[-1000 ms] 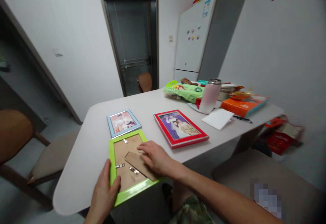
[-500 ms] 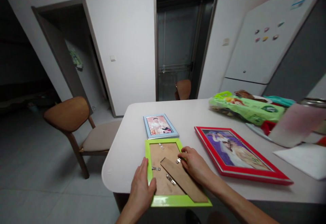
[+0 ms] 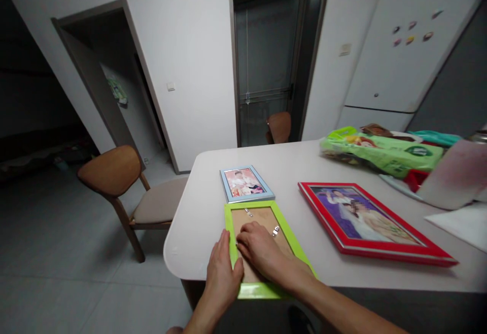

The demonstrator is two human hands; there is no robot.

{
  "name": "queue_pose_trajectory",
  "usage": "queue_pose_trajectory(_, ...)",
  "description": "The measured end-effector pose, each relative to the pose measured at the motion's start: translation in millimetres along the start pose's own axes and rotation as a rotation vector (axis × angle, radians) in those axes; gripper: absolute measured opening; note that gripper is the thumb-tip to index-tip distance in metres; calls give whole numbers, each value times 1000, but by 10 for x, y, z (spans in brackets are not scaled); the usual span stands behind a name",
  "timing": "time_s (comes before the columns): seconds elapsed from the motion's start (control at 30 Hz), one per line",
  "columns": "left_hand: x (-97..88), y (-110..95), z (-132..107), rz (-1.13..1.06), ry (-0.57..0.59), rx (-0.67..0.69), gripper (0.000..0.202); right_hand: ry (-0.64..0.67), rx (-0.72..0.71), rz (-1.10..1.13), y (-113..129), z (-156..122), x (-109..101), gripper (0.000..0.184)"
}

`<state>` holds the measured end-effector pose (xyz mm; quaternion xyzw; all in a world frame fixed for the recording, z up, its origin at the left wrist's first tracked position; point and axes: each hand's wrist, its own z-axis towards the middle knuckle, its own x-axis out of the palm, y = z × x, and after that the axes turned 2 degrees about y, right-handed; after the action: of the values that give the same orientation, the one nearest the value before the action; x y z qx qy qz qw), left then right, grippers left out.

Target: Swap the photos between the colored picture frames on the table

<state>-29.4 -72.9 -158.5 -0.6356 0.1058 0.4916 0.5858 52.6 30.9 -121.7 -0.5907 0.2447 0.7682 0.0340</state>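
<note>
A lime-green picture frame (image 3: 258, 290) lies face down at the table's near edge, its brown backing board (image 3: 262, 216) showing. My left hand (image 3: 222, 268) grips the frame's left border, fingers along the outside and thumb over the back. Reaching across the board, my right hand (image 3: 261, 250) pinches at the metal clip on the left side, which the fingertips mostly cover. The right clip (image 3: 276, 231) and the top clip (image 3: 248, 212) show. My right hand and forearm hide the stand and the lower clip.
Just beyond is a light-blue framed photo (image 3: 246, 182), face up. A larger red picture frame (image 3: 365, 253) lies to the right on the white table (image 3: 201, 192). Behind it are a green package (image 3: 391, 154) and a pinkish jar (image 3: 452, 177). A wooden chair (image 3: 114, 172) stands left.
My right hand has moved left from the right-side clip to the left-side clip. My left hand keeps its hold on the green frame. The view has shifted slightly.
</note>
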Motion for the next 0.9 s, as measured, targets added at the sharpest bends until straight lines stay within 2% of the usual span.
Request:
queue_pose_trajectory(0.3, -14, -10, 8, 26, 6, -1, 58, -50, 31, 44, 11, 44, 27, 19)
queue_pose_trajectory(0.53, -19, -23, -9, -67, 8, -36, 60, -88, 64, 64, -27, 98, 106, 20)
queue_pose_trajectory(0.63, -36, -42, -11, -59, 9, -52, 61, -98, 82, 53, -143, 169, 53, 21)
queue_pose_trajectory(0.73, -55, -64, -9, -24, 20, -45, 61, -137, 166, 20, -329, 280, -5, 28)
queue_pose_trajectory(0.9, -70, -79, -4, -3, 33, -34, 60, -151, 239, -22, -540, 413, 42, 26)
